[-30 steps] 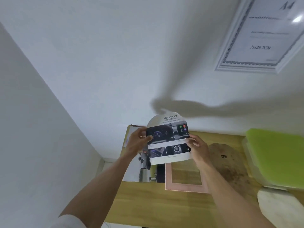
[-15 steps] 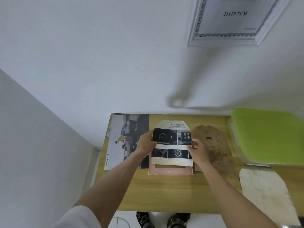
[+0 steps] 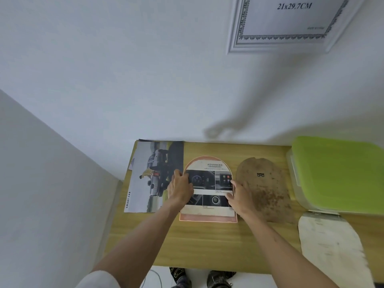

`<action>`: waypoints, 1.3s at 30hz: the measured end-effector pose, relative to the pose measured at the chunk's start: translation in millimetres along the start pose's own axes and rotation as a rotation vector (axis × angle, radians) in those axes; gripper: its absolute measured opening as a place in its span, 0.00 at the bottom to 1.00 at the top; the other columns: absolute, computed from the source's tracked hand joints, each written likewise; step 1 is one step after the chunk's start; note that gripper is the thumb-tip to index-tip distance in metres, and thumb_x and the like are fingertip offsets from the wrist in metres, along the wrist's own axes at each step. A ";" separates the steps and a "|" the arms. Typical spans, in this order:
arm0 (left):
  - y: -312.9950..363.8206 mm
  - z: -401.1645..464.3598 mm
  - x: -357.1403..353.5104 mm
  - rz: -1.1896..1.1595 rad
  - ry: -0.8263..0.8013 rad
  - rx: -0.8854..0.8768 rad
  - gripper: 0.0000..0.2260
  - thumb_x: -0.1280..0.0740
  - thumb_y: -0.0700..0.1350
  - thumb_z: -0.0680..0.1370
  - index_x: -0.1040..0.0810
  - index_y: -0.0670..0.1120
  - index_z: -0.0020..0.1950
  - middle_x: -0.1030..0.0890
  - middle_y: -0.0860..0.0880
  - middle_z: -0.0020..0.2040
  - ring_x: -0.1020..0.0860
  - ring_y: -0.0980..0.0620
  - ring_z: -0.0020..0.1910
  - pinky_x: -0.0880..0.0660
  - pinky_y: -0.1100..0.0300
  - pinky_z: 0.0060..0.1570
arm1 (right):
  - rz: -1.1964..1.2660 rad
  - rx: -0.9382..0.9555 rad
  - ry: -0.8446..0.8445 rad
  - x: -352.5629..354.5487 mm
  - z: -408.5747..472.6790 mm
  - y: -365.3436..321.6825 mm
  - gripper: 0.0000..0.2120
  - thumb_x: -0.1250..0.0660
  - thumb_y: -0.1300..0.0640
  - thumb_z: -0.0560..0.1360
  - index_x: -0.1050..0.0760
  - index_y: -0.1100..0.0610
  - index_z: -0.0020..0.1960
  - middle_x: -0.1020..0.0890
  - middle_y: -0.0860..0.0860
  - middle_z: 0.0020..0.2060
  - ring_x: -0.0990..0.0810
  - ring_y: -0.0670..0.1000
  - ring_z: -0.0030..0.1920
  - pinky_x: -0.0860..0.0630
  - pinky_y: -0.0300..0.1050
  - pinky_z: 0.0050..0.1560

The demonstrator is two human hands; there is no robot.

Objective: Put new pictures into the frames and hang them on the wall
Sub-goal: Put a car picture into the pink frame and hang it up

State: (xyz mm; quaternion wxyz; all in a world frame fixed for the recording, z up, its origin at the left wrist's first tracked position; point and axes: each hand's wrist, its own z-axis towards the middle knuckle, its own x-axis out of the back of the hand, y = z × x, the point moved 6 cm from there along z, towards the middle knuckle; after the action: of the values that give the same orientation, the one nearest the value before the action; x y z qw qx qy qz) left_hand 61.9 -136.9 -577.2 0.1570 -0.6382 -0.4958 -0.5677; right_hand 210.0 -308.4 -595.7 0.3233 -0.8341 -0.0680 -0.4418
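1. My left hand (image 3: 180, 189) and right hand (image 3: 239, 195) rest flat, fingers spread, on the two side edges of the arched picture (image 3: 208, 188), pressing it down rather than closing around it; neither hand grips anything.
2. The arched picture, a car-interior print headed "ADVANCED", lies face up inside the pink arched frame (image 3: 207, 218), whose border shows along the bottom edge and around the curved top.
3. Progress, as I judge it: the print is laid in place but not yet secured. The brown backing board (image 3: 262, 189), arched and bearing a small hanger, lies just beside the frame on the right, apart from it, so closing the back and hanging remain to be done.
4. A second arched white panel (image 3: 330, 252) lies at the right front of the wooden table (image 3: 203, 246); its role is unclear.
5. A car brochure (image 3: 153, 177) marked "SMART CAR" lies left of the frame, partly under my left hand.
6. A green-lidded box (image 3: 340, 173) sits at the right rear.
7. The table stands against a plain white wall (image 3: 145, 69) in a corner. A white rectangular frame (image 3: 291, 42) already hangs above, holding what looks like its stock size insert.
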 end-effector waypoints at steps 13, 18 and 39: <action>-11.0 7.5 -10.0 -0.045 -0.037 -0.031 0.13 0.37 0.44 0.80 0.23 0.44 0.63 0.27 0.45 0.58 0.21 0.42 0.49 0.21 0.47 0.50 | 0.001 0.029 -0.001 -7.0 0.8 1.1 0.28 0.32 0.55 0.79 0.36 0.54 0.76 0.30 0.55 0.67 0.29 0.55 0.67 0.32 0.48 0.68; -9.6 5.8 -6.9 -0.058 -0.030 -0.033 0.14 0.37 0.44 0.80 0.24 0.44 0.65 0.27 0.44 0.59 0.22 0.43 0.50 0.22 0.49 0.50 | 0.002 0.032 -0.004 -5.2 0.7 -0.7 0.28 0.32 0.55 0.79 0.36 0.54 0.76 0.30 0.55 0.67 0.29 0.55 0.68 0.33 0.48 0.70; 183.7 -59.9 -106.0 -0.294 -0.268 -0.082 0.24 0.34 0.43 0.74 0.33 0.40 0.69 0.34 0.39 0.69 0.32 0.38 0.67 0.30 0.48 0.65 | -0.151 -0.348 0.094 77.4 -27.3 140.2 0.32 0.37 0.48 0.78 0.43 0.54 0.78 0.31 0.59 0.68 0.31 0.61 0.68 0.29 0.54 0.64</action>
State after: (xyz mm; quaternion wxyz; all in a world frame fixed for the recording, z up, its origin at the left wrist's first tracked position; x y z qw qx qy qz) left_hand 191.2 -315.1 -585.6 -0.0210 -0.6347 -0.5765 -0.5142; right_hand 293.5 -447.8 -591.5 0.1431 -0.8483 -0.0377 -0.5085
